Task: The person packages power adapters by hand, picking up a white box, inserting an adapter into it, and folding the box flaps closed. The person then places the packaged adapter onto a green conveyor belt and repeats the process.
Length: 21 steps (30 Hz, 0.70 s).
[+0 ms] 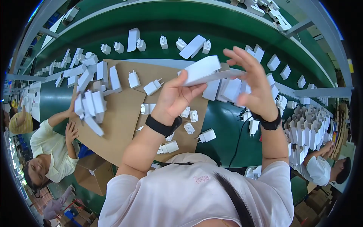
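Note:
My left hand grips a small white cardboard box in front of me, thumb on top and fingers underneath. One end of the box faces right, with a long flap standing out from it. Around that flap my right hand is open, fingers and thumb spread apart. Whether its fingers touch the flap I cannot tell. Beneath my hands lie white plug adapters on a brown cardboard sheet. More white boxes lie together behind my right hand.
A row of adapters and boxes runs along the green conveyor. At left, a person's hands are beside a pile of boxes. Several upright open boxes crowd the right, near another worker. A black cable crosses the green table.

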Each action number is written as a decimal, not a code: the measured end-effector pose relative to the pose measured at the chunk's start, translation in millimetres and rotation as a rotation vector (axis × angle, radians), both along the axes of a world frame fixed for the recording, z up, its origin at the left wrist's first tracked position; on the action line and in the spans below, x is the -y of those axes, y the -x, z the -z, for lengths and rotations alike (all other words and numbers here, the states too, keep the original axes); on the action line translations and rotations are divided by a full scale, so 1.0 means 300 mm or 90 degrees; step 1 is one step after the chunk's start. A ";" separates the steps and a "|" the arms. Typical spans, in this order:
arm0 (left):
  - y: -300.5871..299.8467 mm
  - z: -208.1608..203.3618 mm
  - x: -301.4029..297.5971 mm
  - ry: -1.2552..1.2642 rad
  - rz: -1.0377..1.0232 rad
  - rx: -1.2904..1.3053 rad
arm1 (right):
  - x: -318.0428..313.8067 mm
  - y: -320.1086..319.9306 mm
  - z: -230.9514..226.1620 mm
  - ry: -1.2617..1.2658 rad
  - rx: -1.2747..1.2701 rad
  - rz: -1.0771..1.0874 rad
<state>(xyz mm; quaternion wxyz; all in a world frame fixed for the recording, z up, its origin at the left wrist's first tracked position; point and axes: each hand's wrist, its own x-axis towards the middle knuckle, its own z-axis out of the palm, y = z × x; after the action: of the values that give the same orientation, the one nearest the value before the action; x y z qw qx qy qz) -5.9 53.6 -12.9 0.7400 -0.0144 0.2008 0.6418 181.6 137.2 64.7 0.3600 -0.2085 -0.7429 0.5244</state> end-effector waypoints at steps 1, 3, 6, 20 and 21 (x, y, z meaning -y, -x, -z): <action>-0.017 -0.018 -0.008 -0.007 0.021 -0.044 | -0.007 0.004 0.010 -0.025 0.067 -0.018; -0.039 0.007 -0.032 -0.027 0.089 -0.031 | -0.058 -0.001 0.064 -0.027 0.090 0.039; -0.066 0.040 -0.093 -0.022 0.181 -0.050 | -0.212 -0.062 0.099 0.057 0.210 0.077; 0.016 0.351 -0.520 -0.313 0.165 -1.808 | -0.866 -0.244 0.622 -0.372 0.579 0.343; 0.030 0.378 -0.524 -0.303 0.171 -1.811 | -0.836 -0.171 0.590 -0.340 0.586 0.318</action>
<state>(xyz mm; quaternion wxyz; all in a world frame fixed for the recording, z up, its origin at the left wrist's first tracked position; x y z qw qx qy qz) -14.9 210.7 -126.3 -0.0436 0.7630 0.6424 0.0570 232.9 388.0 -112.4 0.1531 -0.4858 -0.8574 0.0738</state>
